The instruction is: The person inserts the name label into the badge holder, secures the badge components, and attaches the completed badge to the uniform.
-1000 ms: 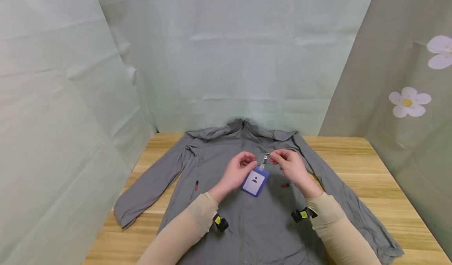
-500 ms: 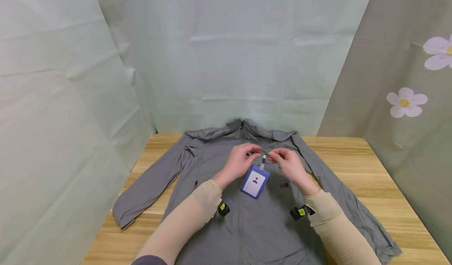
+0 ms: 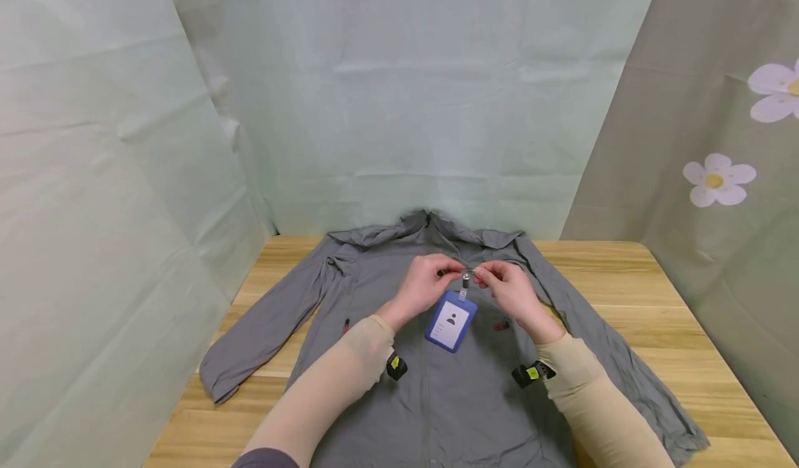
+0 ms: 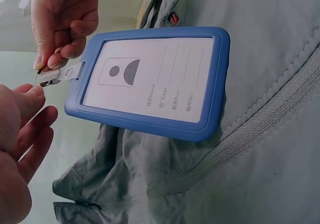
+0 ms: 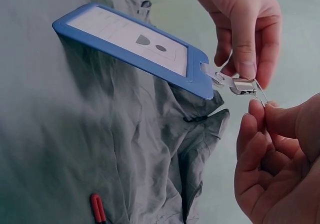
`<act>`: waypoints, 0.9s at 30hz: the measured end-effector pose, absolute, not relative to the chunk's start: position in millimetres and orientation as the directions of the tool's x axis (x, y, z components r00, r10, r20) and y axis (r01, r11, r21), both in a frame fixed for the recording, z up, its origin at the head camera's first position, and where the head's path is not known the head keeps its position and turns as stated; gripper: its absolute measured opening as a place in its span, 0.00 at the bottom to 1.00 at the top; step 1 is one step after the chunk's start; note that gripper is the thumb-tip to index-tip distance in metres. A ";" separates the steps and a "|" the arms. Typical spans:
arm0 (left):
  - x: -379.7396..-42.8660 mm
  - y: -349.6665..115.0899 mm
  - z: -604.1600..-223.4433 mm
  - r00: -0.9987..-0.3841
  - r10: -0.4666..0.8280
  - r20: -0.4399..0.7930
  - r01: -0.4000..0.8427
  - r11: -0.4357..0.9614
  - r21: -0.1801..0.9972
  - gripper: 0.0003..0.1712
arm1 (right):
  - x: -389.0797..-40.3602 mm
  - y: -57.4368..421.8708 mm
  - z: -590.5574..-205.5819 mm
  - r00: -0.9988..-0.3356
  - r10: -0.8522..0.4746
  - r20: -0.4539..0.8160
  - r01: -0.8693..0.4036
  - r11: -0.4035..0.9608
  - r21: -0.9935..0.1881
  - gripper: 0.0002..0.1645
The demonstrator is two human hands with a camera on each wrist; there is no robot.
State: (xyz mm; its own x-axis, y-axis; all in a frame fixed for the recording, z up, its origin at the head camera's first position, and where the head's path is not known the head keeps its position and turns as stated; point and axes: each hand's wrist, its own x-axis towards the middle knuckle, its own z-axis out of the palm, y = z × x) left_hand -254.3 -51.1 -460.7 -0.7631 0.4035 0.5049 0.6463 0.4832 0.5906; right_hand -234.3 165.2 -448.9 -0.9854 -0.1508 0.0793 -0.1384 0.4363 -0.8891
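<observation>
A blue-framed badge holder (image 3: 451,322) with a white card hangs over the grey jacket (image 3: 399,426), tilted in the head view. A clear strap joins it to a metal clip (image 5: 243,86) that carries a thin wire pin (image 5: 262,91). My left hand (image 3: 424,286) pinches the clip end of the pin between thumb and fingers. With thumb and forefinger, my right hand (image 3: 510,293) pinches the other end of the wire. In the right wrist view the wire stands spread apart in a narrow V. The fingertips partly hide the pin.
The jacket lies face up, sleeves spread, on a wooden table (image 3: 612,281). A red zipper pull (image 3: 502,326) shows on its right front, another (image 3: 346,326) on its left. Pale cloth (image 3: 399,107) hangs behind, with flower-printed cloth (image 3: 674,121) at the right.
My left hand has moved up and right from the badge's upper corner to the pin. The badge now hangs below both hands. My right hand has stayed nearly still.
</observation>
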 end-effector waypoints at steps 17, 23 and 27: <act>-251.7 -50.2 -468.3 -0.707 0.429 0.562 0.706 0.471 0.529 0.08 | -236.7 161.0 -461.4 -0.984 -0.170 0.057 -0.126 0.434 -0.892 0.16; -251.3 -51.5 -468.6 -0.677 0.465 0.571 0.736 0.456 0.500 0.08 | -235.2 160.7 -460.9 -0.983 -0.180 0.040 -0.114 0.423 -0.899 0.17; -250.2 -54.0 -467.0 -0.663 0.497 0.560 0.749 0.428 0.507 0.08 | -234.6 161.4 -461.2 -0.981 -0.195 0.024 -0.103 0.410 -0.906 0.18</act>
